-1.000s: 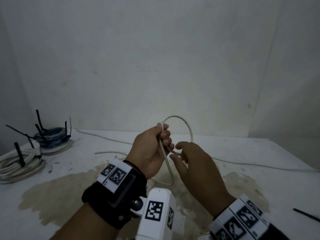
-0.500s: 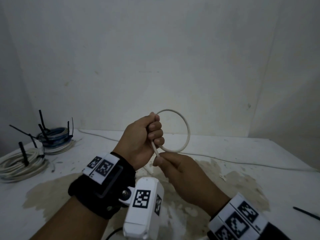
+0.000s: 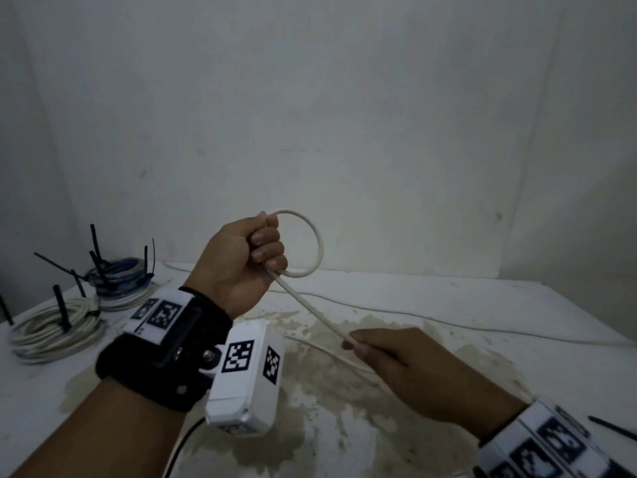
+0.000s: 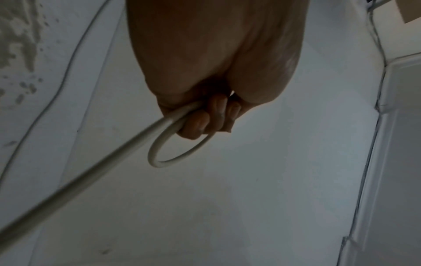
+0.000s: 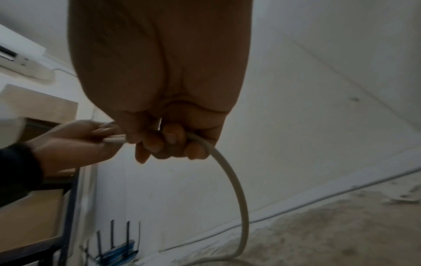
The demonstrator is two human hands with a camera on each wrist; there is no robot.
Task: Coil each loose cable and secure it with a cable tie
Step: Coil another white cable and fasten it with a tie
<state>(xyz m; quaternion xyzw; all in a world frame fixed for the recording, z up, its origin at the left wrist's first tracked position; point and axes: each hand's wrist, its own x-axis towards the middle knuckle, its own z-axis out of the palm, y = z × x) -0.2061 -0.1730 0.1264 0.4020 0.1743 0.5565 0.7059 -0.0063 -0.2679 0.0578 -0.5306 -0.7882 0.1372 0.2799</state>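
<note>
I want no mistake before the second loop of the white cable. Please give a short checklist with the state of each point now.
1. Left hand grips the first loop: ok.
2. Right hand pinches the white cable further along: ok.
3. Cable between hands free of knots: ok.
4. Loose cable tie lies on the table: ok.
5. Remaining cable untangled: cannot tell.

You work in dim, flat, greyish light, and no lamp or strong shadow shows. In the head view the wall [image 3: 344,115] bends near the edges from the wide lens, and the corners are darker. Both wrist views are noisy and soft. The left hand [image 4: 214,59] and the right hand [image 5: 159,59] look dark, and the white cable [image 4: 68,189] is blurred close to the left wrist camera.
</note>
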